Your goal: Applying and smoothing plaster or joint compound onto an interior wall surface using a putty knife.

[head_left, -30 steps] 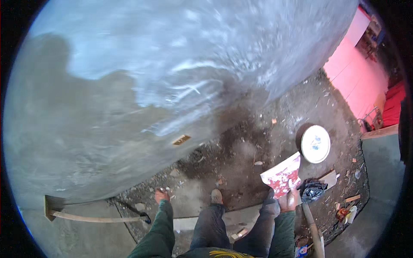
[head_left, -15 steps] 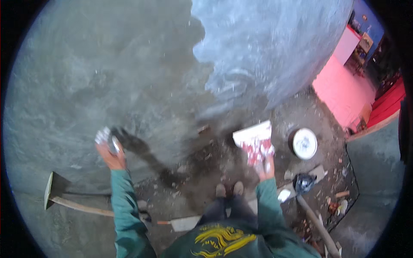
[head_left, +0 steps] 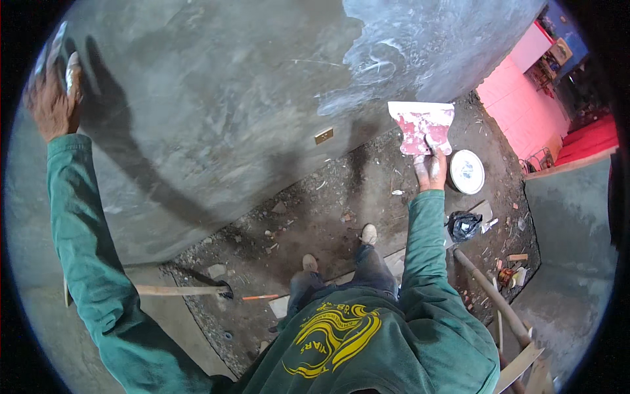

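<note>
My left hand (head_left: 56,98) is raised at the far left against the bare grey wall (head_left: 216,85). Its fingers are stretched out, smeared with white, and the hand casts a shadow on the plaster. My right hand (head_left: 430,167) grips a wide red putty spreader (head_left: 420,128) by its lower edge, the thumb lying on its face. White paste is smeared over the spreader, and its broad far edge is white. Beyond it, a pale bluish-white coat (head_left: 420,52) covers the right part of the wall. A round white bucket (head_left: 466,172) stands just right of my right hand.
A black plastic bag (head_left: 464,225) lies below the bucket. A wooden pole (head_left: 489,292) slants at lower right, and a wooden handle (head_left: 180,290) lies near my left arm. Rubble covers the dirt floor (head_left: 315,217). An outlet box (head_left: 323,136) sits in the wall.
My left hand has moved up and outward to the left along the wall. My right hand has moved up with the spreader, which is now level. The view has shifted and my feet are apart.
</note>
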`<state>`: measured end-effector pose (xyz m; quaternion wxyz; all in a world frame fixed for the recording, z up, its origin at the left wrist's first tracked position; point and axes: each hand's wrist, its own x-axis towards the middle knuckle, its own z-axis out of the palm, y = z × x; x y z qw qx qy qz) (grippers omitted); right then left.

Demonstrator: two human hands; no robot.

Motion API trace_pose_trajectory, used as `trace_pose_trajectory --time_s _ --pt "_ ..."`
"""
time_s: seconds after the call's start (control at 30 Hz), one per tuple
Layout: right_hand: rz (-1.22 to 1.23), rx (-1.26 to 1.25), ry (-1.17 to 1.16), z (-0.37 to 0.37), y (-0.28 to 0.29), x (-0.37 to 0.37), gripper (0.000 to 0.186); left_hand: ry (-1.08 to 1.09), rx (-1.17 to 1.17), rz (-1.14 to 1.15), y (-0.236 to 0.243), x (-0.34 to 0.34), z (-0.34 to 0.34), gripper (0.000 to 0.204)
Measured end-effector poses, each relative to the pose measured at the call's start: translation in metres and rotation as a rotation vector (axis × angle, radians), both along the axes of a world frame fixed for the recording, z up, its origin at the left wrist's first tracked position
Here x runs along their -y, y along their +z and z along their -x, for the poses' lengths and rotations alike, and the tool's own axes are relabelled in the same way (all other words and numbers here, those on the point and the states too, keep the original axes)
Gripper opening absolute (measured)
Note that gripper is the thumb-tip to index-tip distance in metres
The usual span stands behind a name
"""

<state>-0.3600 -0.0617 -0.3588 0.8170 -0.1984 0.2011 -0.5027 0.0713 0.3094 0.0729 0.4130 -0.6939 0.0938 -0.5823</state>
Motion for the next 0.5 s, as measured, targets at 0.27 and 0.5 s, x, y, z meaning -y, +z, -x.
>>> trace_pose_trajectory --time_s 0.27,0.5 --pt "-0.09 -0.124 -0.021 -0.077 -0.016 -0.11 0.027 -1.282 -0.179 0.035 -0.016 0.005 -0.036 0.049" --pt "0.347 -0.824 -0.231 -0.163 0.002 -0.086 0.035 -1.253 -0.184 0.043 -0.012 -0.002 -0.032 0.048"
